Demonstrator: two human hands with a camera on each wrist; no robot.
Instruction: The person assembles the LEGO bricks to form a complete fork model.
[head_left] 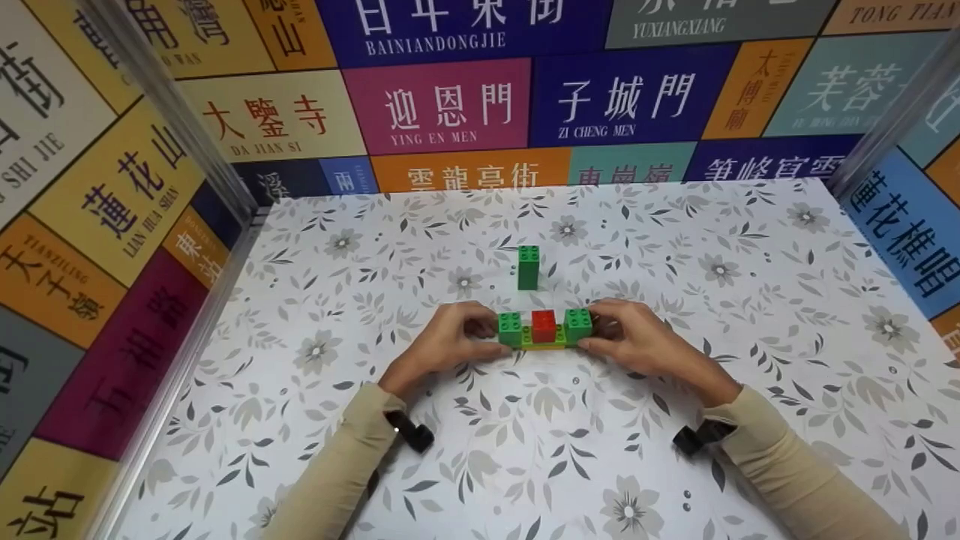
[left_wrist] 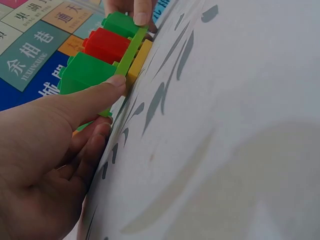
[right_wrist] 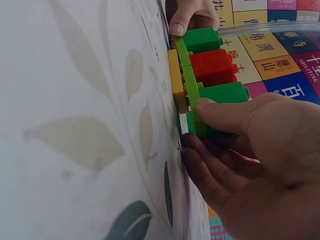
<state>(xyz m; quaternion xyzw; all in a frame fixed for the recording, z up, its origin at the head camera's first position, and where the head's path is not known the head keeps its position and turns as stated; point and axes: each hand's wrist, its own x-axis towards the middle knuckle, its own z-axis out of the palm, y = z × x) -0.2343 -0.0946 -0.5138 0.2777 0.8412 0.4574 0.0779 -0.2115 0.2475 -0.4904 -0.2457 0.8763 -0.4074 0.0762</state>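
Observation:
A low toy-brick assembly lies across the table's middle in the head view. Its red brick (head_left: pixel 543 327) stands between a left green brick (head_left: pixel 509 328) and a right green brick (head_left: pixel 577 322). These sit on a lime-green layer (right_wrist: pixel 186 70), with a yellow brick (left_wrist: pixel 139 62) beneath its middle. My left hand (head_left: pixel 459 341) grips the left end, its thumb pressed on the lime layer's side. At the opposite end, my right hand (head_left: pixel 637 334) grips in the same way, its thumb at the lime layer's edge. Some fingers behind the bricks are hidden.
Just beyond the assembly, a separate green brick stack (head_left: pixel 528 270) stands upright. A white leaf-and-flower cloth (head_left: pixel 622 450) covers the table. Colourful lettered panels (head_left: pixel 442 105) wall off the back and both sides.

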